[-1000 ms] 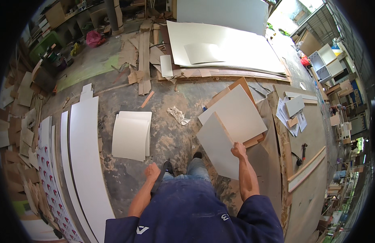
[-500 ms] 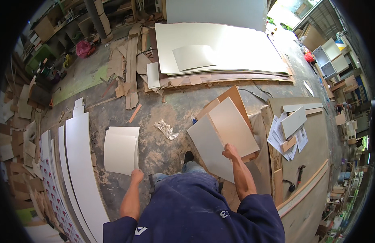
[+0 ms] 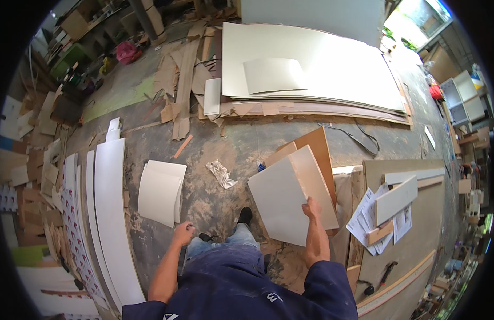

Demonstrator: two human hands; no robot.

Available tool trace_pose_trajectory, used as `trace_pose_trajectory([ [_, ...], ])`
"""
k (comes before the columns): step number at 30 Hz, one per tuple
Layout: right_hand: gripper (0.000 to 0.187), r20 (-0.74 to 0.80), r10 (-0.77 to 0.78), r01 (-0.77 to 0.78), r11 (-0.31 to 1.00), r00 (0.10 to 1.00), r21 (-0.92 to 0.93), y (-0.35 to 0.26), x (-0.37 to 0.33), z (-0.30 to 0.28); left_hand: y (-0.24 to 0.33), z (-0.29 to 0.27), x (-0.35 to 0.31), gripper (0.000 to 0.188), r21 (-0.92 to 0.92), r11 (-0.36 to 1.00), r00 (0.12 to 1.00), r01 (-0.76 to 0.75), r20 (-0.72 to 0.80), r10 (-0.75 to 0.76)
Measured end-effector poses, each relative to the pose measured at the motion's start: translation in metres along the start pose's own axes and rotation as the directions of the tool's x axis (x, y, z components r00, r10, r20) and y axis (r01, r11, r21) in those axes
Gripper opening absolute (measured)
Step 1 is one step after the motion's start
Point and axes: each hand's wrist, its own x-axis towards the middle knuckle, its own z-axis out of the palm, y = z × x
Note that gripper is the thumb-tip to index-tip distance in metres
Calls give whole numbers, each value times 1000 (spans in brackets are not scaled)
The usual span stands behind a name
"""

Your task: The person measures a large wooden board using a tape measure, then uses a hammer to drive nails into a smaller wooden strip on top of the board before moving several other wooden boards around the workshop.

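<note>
1. Okay, our right hand (image 3: 312, 207) grips the pale panel (image 3: 279, 200) by its edge; let's control the tilt.
2. It's beyond the surface (image 3: 417, 229), left edge.
3. Left hand (image 3: 183, 233): half-curled, can't tell if empty.

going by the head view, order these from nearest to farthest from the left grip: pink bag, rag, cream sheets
From the left grip:
1. Cream sheets: just ahead of it, to its left
2. Rag: ahead and to its right, crumpled on the floor
3. Pink bag: well beyond both, at the upper left
</note>
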Motion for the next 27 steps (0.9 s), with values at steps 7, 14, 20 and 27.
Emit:
trace_pose_trajectory([
  [7,52,-62,85,-71,978,994,197,61,48,0,-57,-15,-68,32,-71,943,940,325,-82,-331],
  [14,50,32,16,-20,993,999,114,64,52,-11,-97,5,-133,34,-196,881,874,430,-152,-461],
  [20,29,443,91,-355,748,892,561,25,58,17,-133,40,-161,34,-273,853,860,444,-136,-491],
  [27,23,487,-283,-78,799,826,596,-172,-47,132,-179,43,-178,35,-485,766,827,421,-141,-544],
])
